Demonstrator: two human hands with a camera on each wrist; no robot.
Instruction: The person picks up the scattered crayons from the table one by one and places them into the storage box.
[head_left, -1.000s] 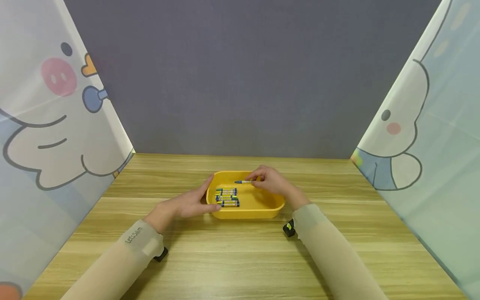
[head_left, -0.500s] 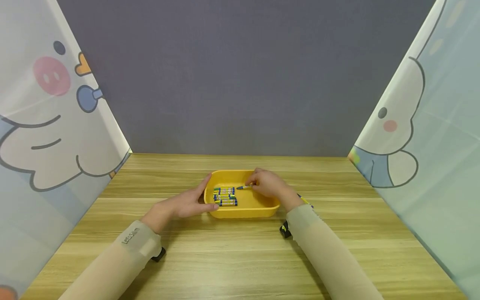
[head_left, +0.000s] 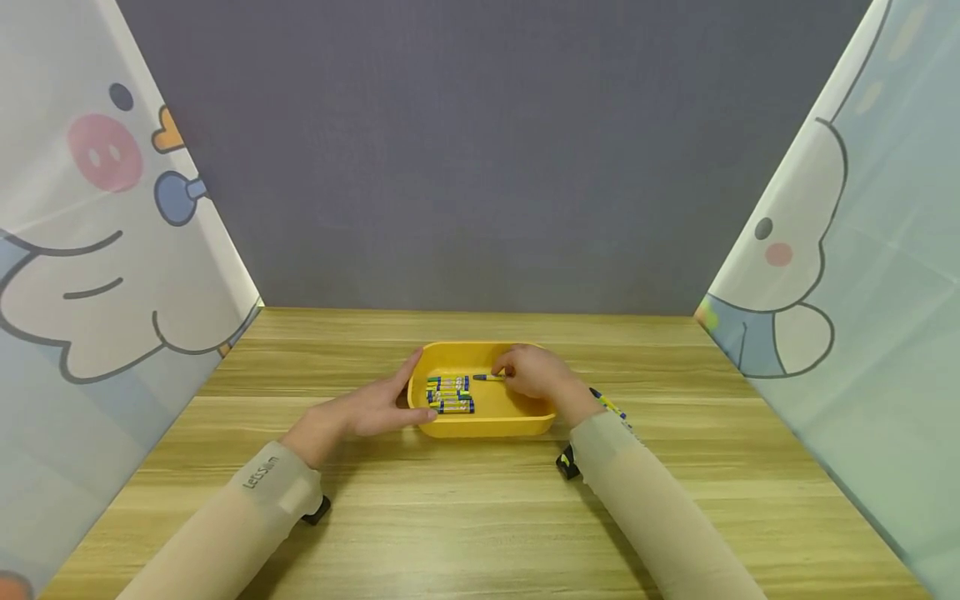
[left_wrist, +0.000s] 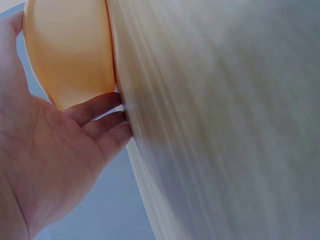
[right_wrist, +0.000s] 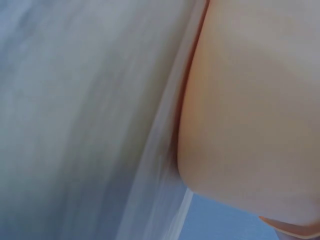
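Note:
A yellow tray (head_left: 487, 427) stands on the table, with several crayons (head_left: 453, 407) in blue and yellow wrappers laid side by side at its left end. My left hand (head_left: 375, 406) spreads around that end, thumb over the front rim and index finger along the back left. The left wrist view has the lower fingers (left_wrist: 102, 122) reaching below the tray, tips at the tabletop. Inside the tray's right half, my right hand (head_left: 534, 372) pinches a single crayon (head_left: 487, 377), its tip pointing left. The right wrist view shows the tray's outer wall (right_wrist: 240, 115) but not the fingers.
On the table right of the tray, more crayons (head_left: 609, 403) lie partly hidden behind my right wrist. A dark panel (head_left: 480, 158) rises at the back of the wooden table (head_left: 450, 517). Cartoon-printed sheets (head_left: 97, 225) line both sides.
My right hand has lowered the crayon toward the tray floor, to the right of the row. Crayons outside the tray have come into sight by the right wrist. The left hand stays at the tray.

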